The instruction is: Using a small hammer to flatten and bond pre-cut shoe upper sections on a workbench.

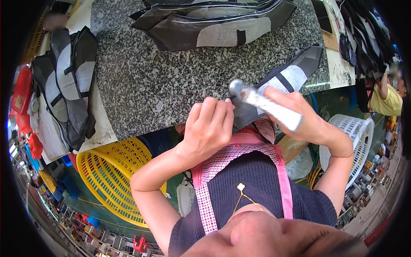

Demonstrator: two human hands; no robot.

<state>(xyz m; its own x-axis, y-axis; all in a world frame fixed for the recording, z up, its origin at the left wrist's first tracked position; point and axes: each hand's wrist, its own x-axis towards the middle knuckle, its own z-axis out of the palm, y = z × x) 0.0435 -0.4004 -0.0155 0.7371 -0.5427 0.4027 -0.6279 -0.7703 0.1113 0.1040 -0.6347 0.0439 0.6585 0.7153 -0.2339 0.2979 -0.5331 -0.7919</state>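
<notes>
Surroundings: speckled grey granite counter (162, 85) is filling the upper middle of the view, with a workshop floor curving away below it
Left hand: the left hand (208, 126) is curling into a loose fist at the counter's near edge, fingertips pressing down on the near end of the dark fabric piece (287, 77)
Right hand: the right hand (299, 113) is clamping its fingers around the pale handle of a hammer (265, 103), whose round metal head is sitting just above the fabric beside the left hand's fingertips
Fabric piece: the grey and black panel with a pale patch is lying on the counter's right corner, slanting up toward the right
Other stacks: a pile of similar panels (214, 23) is lying at the counter's far edge, and another stack (64, 81) is resting on a white surface to the left
Baskets: a yellow basket (107, 175) is standing below the counter on the left, a white basket (353, 137) on the right
Clothing: the person is wearing a pink checked apron (239, 158) over a dark top
</notes>
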